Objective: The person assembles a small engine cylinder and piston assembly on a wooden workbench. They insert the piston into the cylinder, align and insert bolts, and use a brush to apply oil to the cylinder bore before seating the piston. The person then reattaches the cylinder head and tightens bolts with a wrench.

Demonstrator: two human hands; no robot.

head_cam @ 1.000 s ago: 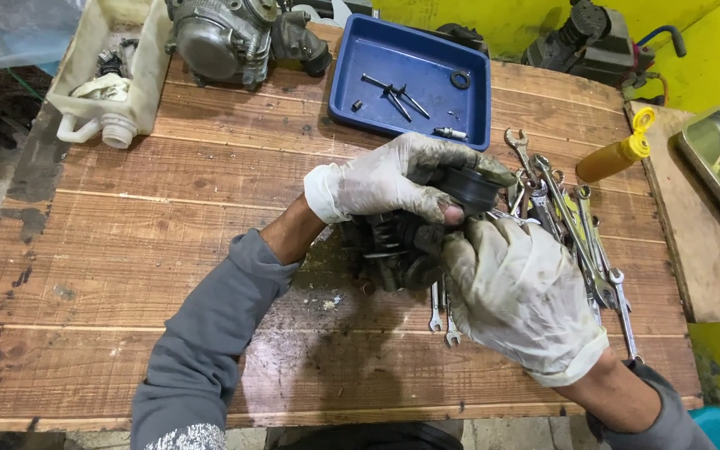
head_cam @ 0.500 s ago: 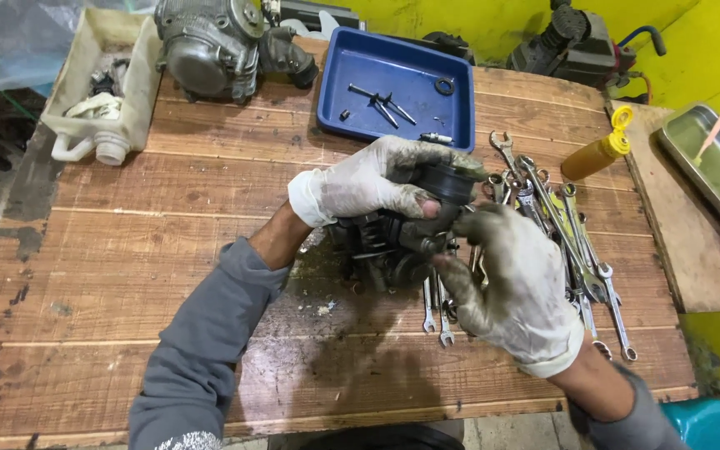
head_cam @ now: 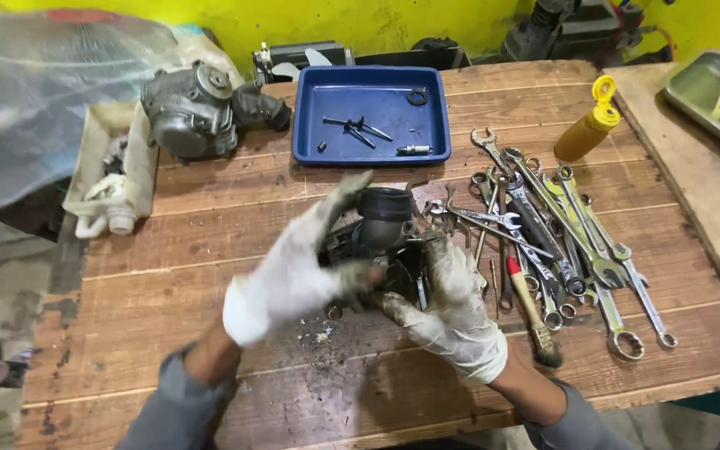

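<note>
**Gloved hands on a greasy engine part, mid-desk**

While both gloved hands stay on the dark, greasy metal carburettor body [head_cam: 385,242], the head view shows a shift from half a second ago: the left hand [head_cam: 293,275] has opened out, blurred, fingers spread along the part's left side, where earlier it lay cupped over the top. The round black intake mouth is now exposed. Right hand [head_cam: 452,304] grips the part's lower right edge, fingers curled shut on it. Judged so, the part is being turned or re-gripped, not put down; it sits just above the wooden plank desk [head_cam: 210,225], centre.

Containers by place:
- blue rectangular plastic tray [head_cam: 306,125], behind the part, holding small screws and a ring
- amber squeeze bottle with yellow cap [head_cam: 585,133], right rear
- white plastic jug, cut open [head_cam: 118,192], far left

Loose steel spanners [head_cam: 560,225] are fanned to the right.
</note>
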